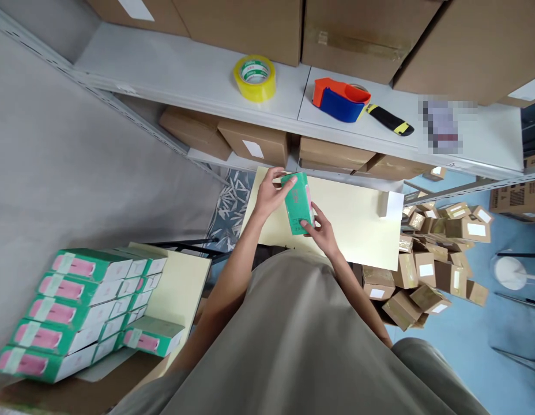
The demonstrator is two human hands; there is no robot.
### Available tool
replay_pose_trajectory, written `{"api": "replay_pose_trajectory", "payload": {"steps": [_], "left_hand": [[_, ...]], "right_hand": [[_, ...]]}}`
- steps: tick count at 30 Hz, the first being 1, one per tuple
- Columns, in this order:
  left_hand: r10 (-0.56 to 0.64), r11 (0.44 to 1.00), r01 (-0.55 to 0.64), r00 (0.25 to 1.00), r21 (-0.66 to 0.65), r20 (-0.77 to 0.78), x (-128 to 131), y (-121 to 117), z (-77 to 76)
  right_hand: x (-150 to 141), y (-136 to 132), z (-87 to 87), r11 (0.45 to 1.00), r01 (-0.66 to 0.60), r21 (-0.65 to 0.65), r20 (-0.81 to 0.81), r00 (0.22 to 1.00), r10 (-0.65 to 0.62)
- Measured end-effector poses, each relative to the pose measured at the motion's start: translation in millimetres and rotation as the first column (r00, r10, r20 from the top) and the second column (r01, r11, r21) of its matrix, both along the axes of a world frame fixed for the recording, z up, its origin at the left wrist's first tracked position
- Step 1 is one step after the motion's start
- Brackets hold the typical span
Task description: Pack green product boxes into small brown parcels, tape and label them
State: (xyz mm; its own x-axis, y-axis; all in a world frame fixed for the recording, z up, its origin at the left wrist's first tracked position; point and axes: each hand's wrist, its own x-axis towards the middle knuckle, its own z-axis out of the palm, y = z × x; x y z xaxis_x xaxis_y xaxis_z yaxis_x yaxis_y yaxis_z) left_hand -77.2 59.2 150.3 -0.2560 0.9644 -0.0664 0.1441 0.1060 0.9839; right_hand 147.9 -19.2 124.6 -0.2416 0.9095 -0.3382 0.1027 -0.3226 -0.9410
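1. A pale tabletop (358,227) lies before a grey shelf (176,63).
2. Over the tabletop — a green box (297,204) (pink on one side).
3. Left hand (271,195), partly curled, holds its far end.
4. Right hand (323,233), half closed, holds its near end.

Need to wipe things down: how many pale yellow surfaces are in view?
2: one surface below the left hand and right hand, which hold a green box; a second surface at left, beside stacked boxes. More may be hidden.
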Motion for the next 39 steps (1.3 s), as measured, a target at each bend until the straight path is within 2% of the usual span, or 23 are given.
{"api": "replay_pose_trajectory", "payload": {"steps": [3,5,9,12,15,17,19,21,24,26,28,31,34,35,37,39], "left_hand": [[-0.032,0.999,0.04,0.973,-0.027,0.23,-6,-6,1.7],[-0.084,0.995,0.099,0.939,-0.028,0.335,-5,-10,2.1],[-0.159,0.983,0.183,0.882,-0.012,0.443,6,-17,4.7],[-0.142,0.985,0.168,0.896,-0.025,0.42,12,-17,8.4],[-0.114,0.988,0.144,0.918,-0.05,0.38,10,-16,11.0],[-0.085,0.99,0.118,0.933,-0.073,0.35,6,-15,10.6],[-0.051,0.993,0.08,0.953,-0.085,0.3,4,-14,7.7],[-0.018,0.997,0.036,0.97,-0.071,0.242,7,-12,3.2],[0.017,1.0,-0.013,0.986,-0.027,0.168,18,-11,-2.1],[0.037,0.999,-0.037,0.991,-0.004,0.128,28,-11,-2.0],[0.051,0.999,-0.052,0.993,0.006,0.106,35,-13,1.3],[0.043,0.999,-0.04,0.986,-0.02,0.159,32,-19,8.7],[0.009,0.998,0.007,0.959,-0.056,0.283,13,-27,13.5],[-0.008,0.998,0.03,0.948,-0.062,0.319,6,-30,14.1],[-0.054,0.993,0.088,0.921,-0.073,0.385,-4,-33,13.8],[-0.097,0.983,0.157,0.879,-0.09,0.466,-6,-35,12.7]], "right_hand": [[3,-1,3.1,0.982,-0.054,-0.179,-0.321,0.947,-0.007],[4,-3,4.5,0.962,-0.098,-0.254,-0.437,0.899,-0.024],[4,-7,6.4,0.928,-0.178,-0.328,-0.526,0.85,-0.023],[9,-7,9.5,0.909,-0.252,-0.333,-0.511,0.858,0.05],[19,-2,17.1,0.941,-0.213,-0.263,-0.344,0.932,0.115],[26,0,25.2,0.982,-0.103,-0.156,-0.146,0.986,0.08],[31,-2,34.9,0.999,-0.021,-0.025,0.045,0.999,0.022],[30,-8,43.4,0.994,-0.029,0.107,0.21,0.978,0.006],[20,-18,48.0,0.953,-0.164,0.254,0.438,0.898,0.038],[10,-23,45.1,0.926,-0.228,0.3,0.525,0.85,0.039],[4,-25,41.1,0.918,-0.223,0.328,0.542,0.84,0.01],[8,-19,40.1,0.943,-0.126,0.309,0.433,0.901,-0.021],[24,-11,43.6,0.995,-0.057,0.083,0.09,0.995,0.049],[29,-9,43.8,0.998,-0.069,-0.014,-0.055,0.996,0.068],[35,-8,41.7,0.979,-0.122,-0.164,-0.3,0.951,0.068],[35,-11,36.8,0.954,-0.169,-0.246,-0.454,0.89,0.041]]}}
